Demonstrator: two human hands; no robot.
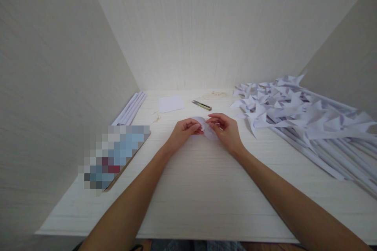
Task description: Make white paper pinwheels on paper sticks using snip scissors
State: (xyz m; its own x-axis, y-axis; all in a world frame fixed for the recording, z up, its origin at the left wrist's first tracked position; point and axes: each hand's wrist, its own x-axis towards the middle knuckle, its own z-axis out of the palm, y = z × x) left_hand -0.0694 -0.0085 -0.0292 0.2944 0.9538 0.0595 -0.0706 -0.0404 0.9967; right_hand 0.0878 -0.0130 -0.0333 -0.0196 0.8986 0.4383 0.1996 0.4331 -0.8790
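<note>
White wood-grained surface (188, 200): flat, walled on the far, left and right sides by pale streaked panels (176, 39); its near edge crosses the bottom of the view.
Curved white paper piece (199, 119): at the middle of the surface, between the hands, partly hidden by them.
Left hand (187, 129): fingers together, clamped on the paper's left part.
Right hand (224, 127): thumb and fingers pinching the paper's right part.
Far side: a flat white rectangular sheet (171, 104) and yellow-handled metal snips (202, 104), just beyond the hands.
Right side: heaped white folded-paper pinwheels (282, 106) over long white paper tubes (332, 155) reaching the view's edge.
Left side: rolled white tubes (129, 110) by the panel, just behind a pixelated flat thing with a brown edge (125, 153).
Room: a broad stretch between the forearms, a narrower strip between right forearm and long tubes.
</note>
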